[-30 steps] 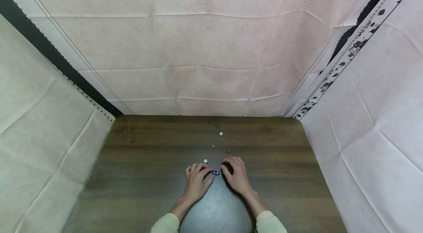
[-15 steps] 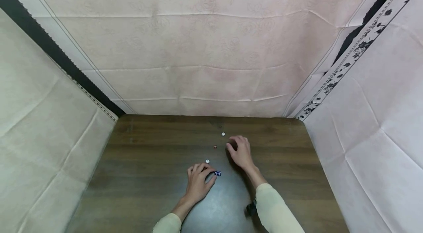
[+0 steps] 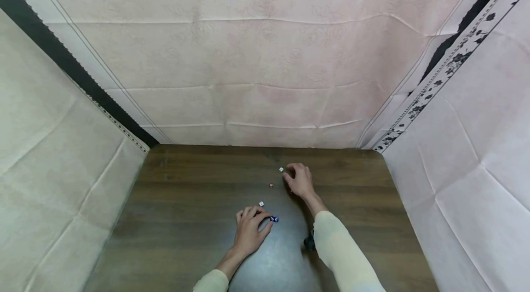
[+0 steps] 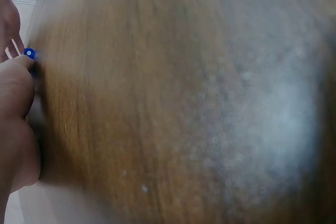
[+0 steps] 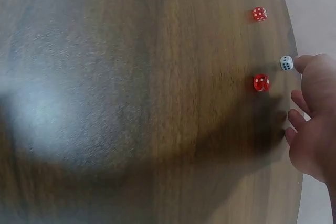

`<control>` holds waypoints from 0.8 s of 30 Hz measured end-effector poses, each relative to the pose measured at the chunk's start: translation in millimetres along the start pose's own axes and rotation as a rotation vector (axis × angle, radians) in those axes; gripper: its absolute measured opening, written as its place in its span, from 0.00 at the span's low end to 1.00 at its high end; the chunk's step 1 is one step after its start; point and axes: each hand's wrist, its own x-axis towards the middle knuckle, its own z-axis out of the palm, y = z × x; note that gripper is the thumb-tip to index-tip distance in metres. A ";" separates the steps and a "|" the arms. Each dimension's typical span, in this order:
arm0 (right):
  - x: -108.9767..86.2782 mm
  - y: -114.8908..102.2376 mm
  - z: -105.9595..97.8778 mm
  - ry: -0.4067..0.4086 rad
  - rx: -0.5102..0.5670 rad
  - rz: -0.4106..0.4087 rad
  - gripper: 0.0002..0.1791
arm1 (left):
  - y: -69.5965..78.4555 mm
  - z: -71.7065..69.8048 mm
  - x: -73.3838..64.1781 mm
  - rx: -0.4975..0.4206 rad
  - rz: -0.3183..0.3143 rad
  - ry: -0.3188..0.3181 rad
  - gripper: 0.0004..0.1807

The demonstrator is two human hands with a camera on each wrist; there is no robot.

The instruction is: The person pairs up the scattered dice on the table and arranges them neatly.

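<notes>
On the brown table, my left hand (image 3: pixel 250 227) pinches a blue die (image 3: pixel 272 219) between thumb and index finger. A second blue die (image 3: pixel 276 219) sits against its right side. My right hand (image 3: pixel 300 180) reaches over the far part of the table, thumb and fingers apart. Just left of its fingertips lies a white die (image 3: pixel 281 169). In the right wrist view that white die (image 5: pixel 286 63) is beside the tip of a finger, and whether they touch I cannot tell.
One red die (image 3: pixel 271 186) lies left of my right hand. Another red die (image 5: pixel 261 82) is mostly hidden by the right wrist in the head view. A second white die (image 3: pixel 261 203) is just beyond my left fingers. Cloth hangs (image 3: pixel 265 76) behind the table.
My right hand has left the blue dice and moved away from me, past a red die, to the far white die. My left hand stays at the blue dice.
</notes>
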 end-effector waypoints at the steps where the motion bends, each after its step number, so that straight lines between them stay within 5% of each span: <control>1: 1.4 -0.4 0.8 -0.007 -0.004 0.004 0.19 | 0.4 -0.2 -0.2 -0.003 0.002 0.003 0.09; 10: 9.4 -6.8 10.8 -0.021 -0.049 0.062 0.18 | 0.5 -1.2 -1.4 -0.015 0.014 0.013 0.10; 24: 14.5 -8.6 29.8 0.084 -0.048 0.092 0.14 | -1.9 0.5 -2.1 0.018 0.009 0.019 0.10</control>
